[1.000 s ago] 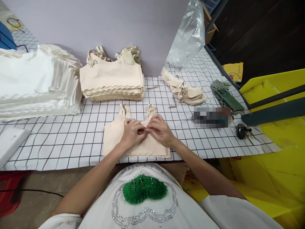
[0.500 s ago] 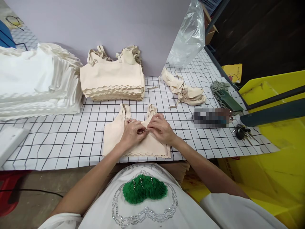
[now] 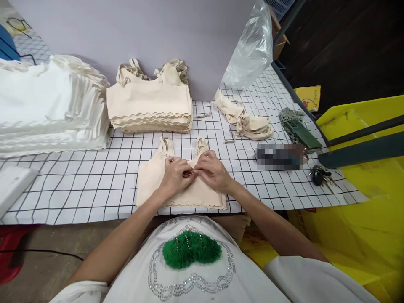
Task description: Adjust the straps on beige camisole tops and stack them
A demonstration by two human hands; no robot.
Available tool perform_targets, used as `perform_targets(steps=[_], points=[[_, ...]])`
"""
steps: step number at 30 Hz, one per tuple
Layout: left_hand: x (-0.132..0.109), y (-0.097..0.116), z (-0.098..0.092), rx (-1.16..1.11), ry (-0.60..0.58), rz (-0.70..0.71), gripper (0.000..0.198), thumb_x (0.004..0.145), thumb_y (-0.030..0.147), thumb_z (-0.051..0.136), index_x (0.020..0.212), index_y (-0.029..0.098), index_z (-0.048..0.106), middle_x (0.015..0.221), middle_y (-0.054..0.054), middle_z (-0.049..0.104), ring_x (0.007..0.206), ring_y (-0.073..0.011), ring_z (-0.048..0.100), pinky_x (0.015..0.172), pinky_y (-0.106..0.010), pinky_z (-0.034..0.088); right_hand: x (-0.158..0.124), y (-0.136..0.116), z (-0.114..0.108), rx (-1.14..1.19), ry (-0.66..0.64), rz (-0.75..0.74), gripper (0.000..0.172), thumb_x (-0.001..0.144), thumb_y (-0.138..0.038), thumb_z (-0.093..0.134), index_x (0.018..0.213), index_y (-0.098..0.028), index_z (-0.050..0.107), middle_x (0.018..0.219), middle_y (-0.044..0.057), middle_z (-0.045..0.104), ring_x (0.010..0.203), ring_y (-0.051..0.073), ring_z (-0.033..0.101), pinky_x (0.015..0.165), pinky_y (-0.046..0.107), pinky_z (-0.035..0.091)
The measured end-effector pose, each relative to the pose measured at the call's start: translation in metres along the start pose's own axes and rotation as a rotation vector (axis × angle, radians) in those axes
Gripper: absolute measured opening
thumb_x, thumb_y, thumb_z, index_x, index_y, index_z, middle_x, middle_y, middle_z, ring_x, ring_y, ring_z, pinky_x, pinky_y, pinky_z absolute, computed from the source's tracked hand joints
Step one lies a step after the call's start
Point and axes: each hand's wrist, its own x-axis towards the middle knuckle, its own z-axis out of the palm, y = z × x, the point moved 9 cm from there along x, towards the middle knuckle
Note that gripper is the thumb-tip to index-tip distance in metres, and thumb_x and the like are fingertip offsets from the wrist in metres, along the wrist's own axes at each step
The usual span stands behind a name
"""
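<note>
Beige crop top (image 3: 151, 183) lies flat on the checked worktop (image 3: 94, 185), straps away from the person, directly under both hands. Left hand (image 3: 174, 176) and right hand (image 3: 212, 170) meet fingertip to fingertip, pinched on the fabric at the neckline's centre. What sits between the fingertips is too small to tell. Stack of beige tops (image 3: 150, 103) just beyond the hands; crumpled beige top (image 3: 244, 120) beyond the right; keys (image 3: 319, 174) well right.

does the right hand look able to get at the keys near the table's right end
Probably yes. The keys lie in the open on the checked table, to the right of the right hand, with only bare surface between. That hand is pinching the beige top, though.
</note>
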Motion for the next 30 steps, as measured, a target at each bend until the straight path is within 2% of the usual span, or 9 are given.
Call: perform_targets(steps=[13,22,30], points=[[-0.0011,0.0004,-0.0005,0.007,0.009,0.006,0.018,0.089,0.032,0.068,0.075,0.02,0.073,0.074,-0.001,0.068,0.079,-0.0195,0.058,0.094,-0.045,0.032,-0.0044,-0.0007,-0.0001,-0.004,0.012,-0.019,0.012,0.096,-0.019,0.058,0.086,-0.02,0.065,0.078,0.004,0.068,0.087,0.021,0.056,0.09,0.045,0.044],[-0.0012,-0.0004,-0.0007,0.01,0.025,0.019,0.022,0.088,0.032,0.067,0.07,0.02,0.069,0.069,0.0,0.065,0.077,-0.0196,0.056,0.094,-0.045,0.033,-0.0025,-0.002,0.0012,-0.023,0.019,-0.003,0.013,0.096,-0.02,0.059,0.085,-0.021,0.066,0.078,0.004,0.068,0.086,0.022,0.056,0.09,0.046,0.043],[-0.0005,0.0003,-0.0015,-0.003,0.034,0.016,0.016,0.085,0.028,0.07,0.072,0.019,0.071,0.071,0.0,0.067,0.077,-0.0191,0.057,0.094,-0.046,0.032,-0.0041,-0.002,-0.0007,-0.035,0.034,-0.016,0.012,0.095,-0.019,0.06,0.085,-0.021,0.065,0.077,0.004,0.069,0.086,0.022,0.056,0.088,0.046,0.042]])
